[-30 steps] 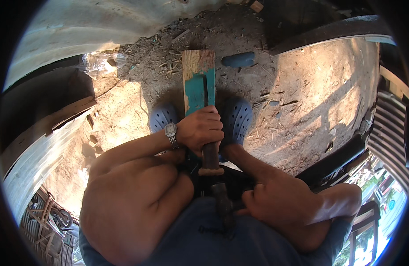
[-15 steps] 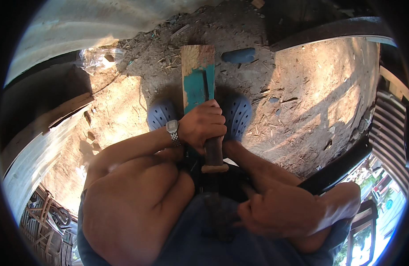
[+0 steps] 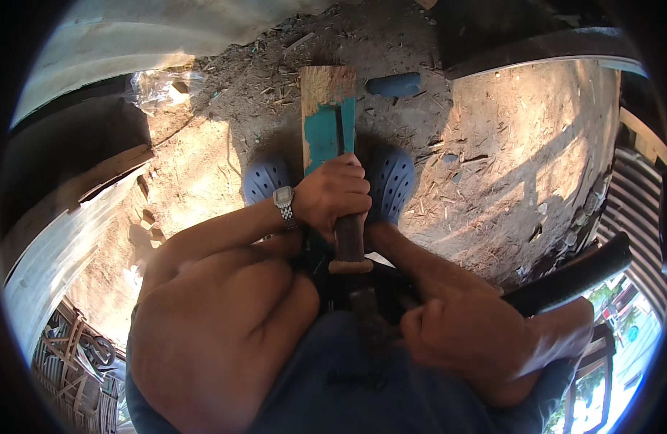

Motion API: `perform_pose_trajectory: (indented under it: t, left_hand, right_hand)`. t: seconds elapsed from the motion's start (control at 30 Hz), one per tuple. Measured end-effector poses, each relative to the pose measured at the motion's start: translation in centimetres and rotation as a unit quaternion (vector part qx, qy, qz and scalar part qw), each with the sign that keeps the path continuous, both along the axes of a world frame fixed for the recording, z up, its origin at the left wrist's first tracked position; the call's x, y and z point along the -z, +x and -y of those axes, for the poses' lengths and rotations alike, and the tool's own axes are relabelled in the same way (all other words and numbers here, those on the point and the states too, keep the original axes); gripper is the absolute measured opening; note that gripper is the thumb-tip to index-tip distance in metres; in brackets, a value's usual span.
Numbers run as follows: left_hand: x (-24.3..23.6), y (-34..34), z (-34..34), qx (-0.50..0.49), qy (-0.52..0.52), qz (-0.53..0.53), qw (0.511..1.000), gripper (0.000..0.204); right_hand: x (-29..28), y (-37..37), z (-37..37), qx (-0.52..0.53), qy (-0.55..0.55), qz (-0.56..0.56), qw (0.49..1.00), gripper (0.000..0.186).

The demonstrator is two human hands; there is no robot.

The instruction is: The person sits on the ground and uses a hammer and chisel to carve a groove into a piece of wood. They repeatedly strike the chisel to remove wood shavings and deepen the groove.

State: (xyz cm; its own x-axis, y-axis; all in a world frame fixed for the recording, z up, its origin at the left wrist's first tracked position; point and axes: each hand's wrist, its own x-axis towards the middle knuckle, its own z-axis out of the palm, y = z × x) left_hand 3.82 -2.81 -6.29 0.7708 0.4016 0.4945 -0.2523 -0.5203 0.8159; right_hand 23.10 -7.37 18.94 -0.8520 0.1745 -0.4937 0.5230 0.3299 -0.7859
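No legible text
Dark script-like lettering (image 3: 359,380) on blue shirt (image 3: 312,406), can't make out; watch face (image 3: 283,194) too small to read

Head-worn fisheye — looking steeply down, close above left hand (image 3: 335,191) and right hand (image 3: 467,333)

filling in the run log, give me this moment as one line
left hand: closed round dark tool handle | right hand: closed on hammer, partly blurred | green-painted board: between blue clogs
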Motion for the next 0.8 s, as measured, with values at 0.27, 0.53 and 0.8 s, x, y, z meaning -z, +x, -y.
perform_pose_trajectory:
  t: [0.27,0.53,0.8]
  left_hand:
    - [-0.8,0.4,-0.4,-0.003,-0.008,0.023,1.0,0.022]
    - [-1.4,-0.2,-0.8,0.03,-0.02,0.004,0.999,0.026]
    - [-1.0,-1.0,-0.1,0.013,-0.024,0.0,1.0,0.026]
  right_hand:
    - [-1.1,-0.3,-0.2,-0.018,-0.021,-0.003,1.0,0.037]
    - [-0.2,-0.4,-0.3,-0.005,-0.01,0.005,1.0,0.035]
    - [0.8,-0.1,-1.2,0.0,0.005,-0.004,1.0,0.034]
